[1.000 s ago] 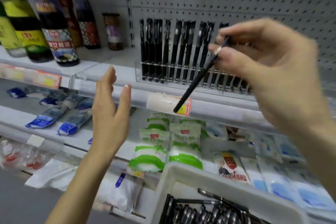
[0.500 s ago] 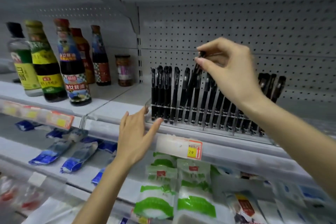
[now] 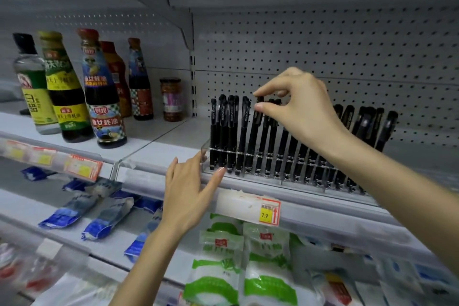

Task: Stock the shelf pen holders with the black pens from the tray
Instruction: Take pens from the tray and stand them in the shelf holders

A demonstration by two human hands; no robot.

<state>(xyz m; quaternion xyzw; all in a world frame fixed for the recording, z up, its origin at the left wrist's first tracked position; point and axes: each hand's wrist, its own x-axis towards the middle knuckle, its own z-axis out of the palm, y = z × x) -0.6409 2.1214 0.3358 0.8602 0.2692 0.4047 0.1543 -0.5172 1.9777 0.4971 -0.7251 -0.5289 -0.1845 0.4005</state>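
Observation:
A clear acrylic pen holder stands on the shelf, its slots filled with several upright black pens. My right hand is above the holder's left half and pinches the cap of one black pen between thumb and forefinger; the pen's lower end sits in a slot. My left hand has straight fingers, with fingertips touching the holder's front left corner at the shelf edge. The tray is out of view.
Sauce bottles and a small jar stand to the left behind a clear divider. A yellow price tag hangs on the shelf rail. Blue packets and green-and-white bags fill lower shelves. Pegboard backs the shelf.
My right hand carried the pen from mid-air to the holder and lowered it into a slot. My left hand rose to the holder's corner. The view tilted up, losing the tray.

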